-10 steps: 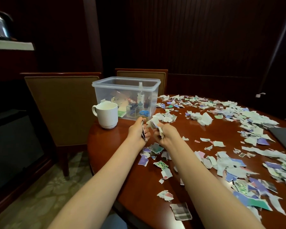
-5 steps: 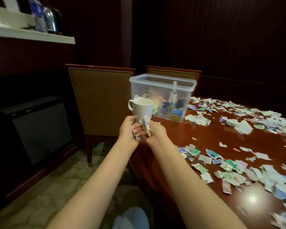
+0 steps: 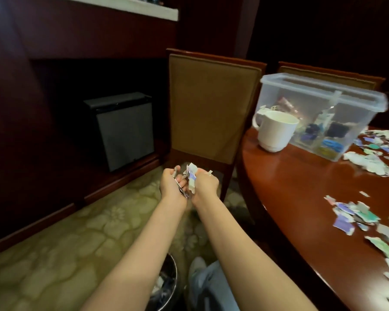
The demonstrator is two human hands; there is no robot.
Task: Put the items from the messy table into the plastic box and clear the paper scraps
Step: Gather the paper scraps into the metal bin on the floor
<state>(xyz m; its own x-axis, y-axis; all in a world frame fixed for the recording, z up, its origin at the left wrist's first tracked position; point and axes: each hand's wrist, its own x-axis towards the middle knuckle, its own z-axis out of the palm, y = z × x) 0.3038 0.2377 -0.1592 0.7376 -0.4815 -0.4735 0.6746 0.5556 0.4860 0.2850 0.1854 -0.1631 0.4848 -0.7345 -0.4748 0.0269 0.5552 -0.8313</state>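
Clutching paper scraps (image 3: 191, 176) at centre frame, left hand (image 3: 171, 185) and right hand (image 3: 205, 185) both curl round them above carpet (image 3: 76, 243). Loosely bunched pieces may slip and fall short of the bin (image 3: 167, 286) at bottom centre. More litter the table (image 3: 290, 194), lower right.
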